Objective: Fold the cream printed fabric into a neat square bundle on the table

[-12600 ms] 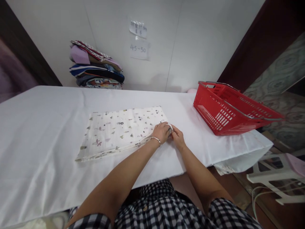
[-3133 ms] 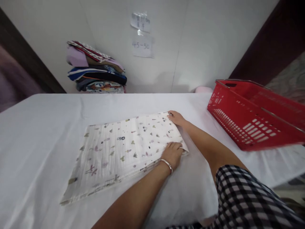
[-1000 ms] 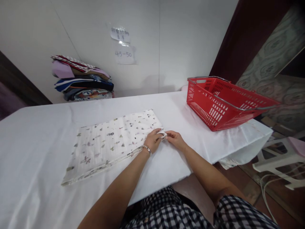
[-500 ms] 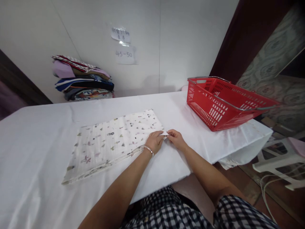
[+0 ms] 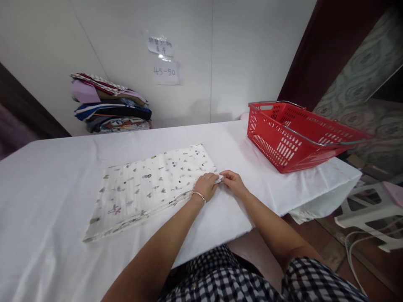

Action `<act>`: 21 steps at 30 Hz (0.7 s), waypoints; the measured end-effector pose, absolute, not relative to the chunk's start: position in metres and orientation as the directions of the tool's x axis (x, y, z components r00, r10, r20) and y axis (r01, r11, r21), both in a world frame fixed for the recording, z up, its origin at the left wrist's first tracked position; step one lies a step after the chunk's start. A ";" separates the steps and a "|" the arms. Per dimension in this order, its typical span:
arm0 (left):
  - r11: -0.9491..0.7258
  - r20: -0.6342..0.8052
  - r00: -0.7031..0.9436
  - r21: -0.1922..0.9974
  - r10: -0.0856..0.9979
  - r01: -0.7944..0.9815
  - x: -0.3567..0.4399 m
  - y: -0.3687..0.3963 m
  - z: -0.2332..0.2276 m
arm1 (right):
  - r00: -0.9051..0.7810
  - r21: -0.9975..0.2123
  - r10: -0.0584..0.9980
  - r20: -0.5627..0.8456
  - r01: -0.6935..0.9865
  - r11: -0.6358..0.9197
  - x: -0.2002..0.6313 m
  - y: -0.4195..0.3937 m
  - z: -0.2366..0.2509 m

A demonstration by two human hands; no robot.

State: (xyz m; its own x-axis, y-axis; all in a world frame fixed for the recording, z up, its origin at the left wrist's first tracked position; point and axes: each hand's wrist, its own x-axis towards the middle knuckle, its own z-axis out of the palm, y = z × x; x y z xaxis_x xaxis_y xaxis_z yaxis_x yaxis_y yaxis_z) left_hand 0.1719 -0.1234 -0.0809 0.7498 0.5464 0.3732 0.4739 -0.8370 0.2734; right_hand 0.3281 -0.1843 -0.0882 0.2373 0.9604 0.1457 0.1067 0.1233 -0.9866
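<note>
Together, two hands [image 5: 206,186] [image 5: 234,183] touch one printed cloth [image 5: 154,182] near one basket [image 5: 291,144].

Matt cloth [image 5: 154,182], smooth plastic basket [image 5: 272,136]

The place looks like a small workroom or shop: handwritten notes [image 5: 165,72] hang on a pale wall [image 5: 252,54] behind a cloth-covered surface [image 5: 53,184] bearing a red shopping basket [image 5: 307,151], with folded textiles [image 5: 113,105] stacked nearby.

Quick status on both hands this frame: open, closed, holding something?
Left hand: on the printed cloth by its near right corner; whether it grips cannot be told.
Right hand: closed, pinching that same corner.
</note>
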 end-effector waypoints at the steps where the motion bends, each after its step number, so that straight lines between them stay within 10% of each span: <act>1: -0.834 0.370 0.747 0.277 0.552 0.478 0.172 -0.123 -0.081 | 0.225 -0.984 0.962 0.153 0.122 0.128 0.328 -0.185 -0.088; 9: -0.830 0.394 0.731 0.287 0.558 0.479 0.171 -0.121 -0.082 | 0.069 -0.654 0.872 0.485 0.691 0.309 0.327 -0.190 -0.085; 21: -0.720 0.243 0.683 0.121 0.689 0.683 0.143 -0.136 -0.065 | 0.021 -0.310 0.842 0.539 0.935 0.175 0.325 -0.192 -0.082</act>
